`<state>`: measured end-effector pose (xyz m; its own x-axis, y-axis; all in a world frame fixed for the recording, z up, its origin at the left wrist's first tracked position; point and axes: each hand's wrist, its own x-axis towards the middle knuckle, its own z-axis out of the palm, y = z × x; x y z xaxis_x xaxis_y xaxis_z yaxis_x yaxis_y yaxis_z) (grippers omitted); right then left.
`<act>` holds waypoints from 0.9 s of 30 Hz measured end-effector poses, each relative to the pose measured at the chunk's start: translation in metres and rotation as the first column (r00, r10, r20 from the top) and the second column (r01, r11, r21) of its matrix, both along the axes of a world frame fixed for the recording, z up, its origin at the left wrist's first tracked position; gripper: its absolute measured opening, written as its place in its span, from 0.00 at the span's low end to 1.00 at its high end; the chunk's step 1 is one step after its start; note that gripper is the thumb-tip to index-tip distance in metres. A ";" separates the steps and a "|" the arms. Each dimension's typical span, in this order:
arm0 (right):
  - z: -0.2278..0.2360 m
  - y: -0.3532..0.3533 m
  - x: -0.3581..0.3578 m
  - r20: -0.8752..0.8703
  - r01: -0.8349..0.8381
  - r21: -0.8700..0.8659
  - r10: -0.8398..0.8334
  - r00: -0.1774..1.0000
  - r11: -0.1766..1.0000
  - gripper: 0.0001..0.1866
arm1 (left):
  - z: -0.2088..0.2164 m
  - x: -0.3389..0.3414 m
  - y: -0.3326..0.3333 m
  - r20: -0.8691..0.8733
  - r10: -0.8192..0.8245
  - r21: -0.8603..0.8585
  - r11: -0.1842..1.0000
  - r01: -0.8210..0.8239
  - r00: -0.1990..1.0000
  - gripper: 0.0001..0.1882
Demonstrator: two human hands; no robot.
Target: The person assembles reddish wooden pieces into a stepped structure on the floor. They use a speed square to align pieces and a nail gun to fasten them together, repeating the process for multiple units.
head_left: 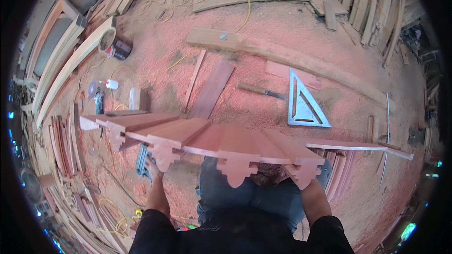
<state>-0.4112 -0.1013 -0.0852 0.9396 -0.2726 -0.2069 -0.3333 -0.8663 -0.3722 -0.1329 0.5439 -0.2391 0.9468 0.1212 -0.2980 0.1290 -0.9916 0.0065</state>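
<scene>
A reddish wooden assembly (238,142) of boards and shaped crosspieces with stepped, rounded ends spans the space above my knees. At its left underside, my left hand (153,168) is closed round a blue-grey power tool (142,161) that looks like a nail gun. The wood partly covers hand and tool. My right hand (311,187) reaches beneath the right crosspiece (306,171); its fingers are hidden by the wood. A thin reddish strip (346,145) extends right from the assembly.
Beyond the assembly lie a metal set square (308,101), a wooden-handled chisel (259,90) and a loose board (212,89). An angle grinder (99,101) and a bucket (117,47) are at left. Yellow hose (117,216) trails over the dusty floor; stacked planks line the sides.
</scene>
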 end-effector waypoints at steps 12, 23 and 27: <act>-0.069 -0.001 0.018 0.003 0.032 -0.021 -0.032 0.999 0.999 0.17 | 0.039 -0.027 -0.025 -0.204 -0.046 0.024 0.998 0.052 0.978 0.55; -0.096 -0.019 0.052 0.093 0.185 0.122 -0.197 0.976 0.975 0.11 | 0.326 -0.075 -0.034 0.597 0.380 -0.441 0.891 -0.107 0.706 0.22; -0.075 -0.022 0.057 0.081 0.029 -0.041 -0.026 0.996 0.999 0.15 | 0.487 -0.049 -0.070 0.746 0.206 -0.304 0.951 0.049 0.634 0.27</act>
<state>-0.3544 -0.1237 -0.1600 0.9448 -0.3053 -0.1189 -0.3276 -0.8725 -0.3625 -0.1815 0.4738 0.2484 0.8361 0.2416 0.4925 0.0281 -0.9154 0.4015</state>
